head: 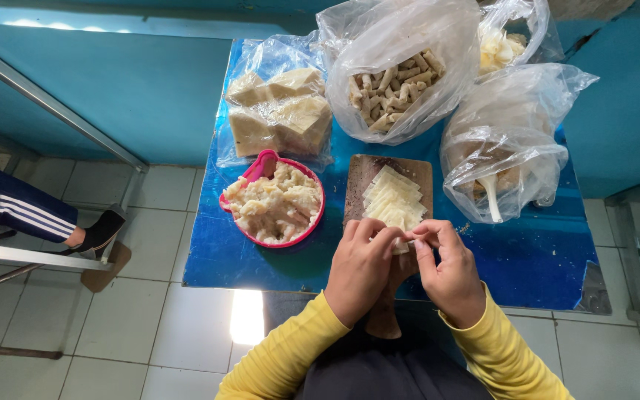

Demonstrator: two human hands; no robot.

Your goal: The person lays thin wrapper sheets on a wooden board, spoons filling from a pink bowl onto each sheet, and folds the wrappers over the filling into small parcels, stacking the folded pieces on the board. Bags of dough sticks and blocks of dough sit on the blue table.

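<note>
We see a blue table (527,259) carrying clear bags: pale blocks (279,111) far left, rolled sticks (394,89) far centre. Nearer sits a pink bowl (316,218) of mashed filling. A wooden board (364,174) right of the bowl bears stacked pale wrapper sheets (392,196). At its near edge, our left hand (361,270) and right hand (450,270) pinch one sheet (401,248) between fingertips.

Both hands' fingers (401,235) pinch a pale wrapper (400,244) just below the stacked wrappers (392,198) on a wooden board (364,172); a pink bowl (312,222) of filling sits left.
</note>
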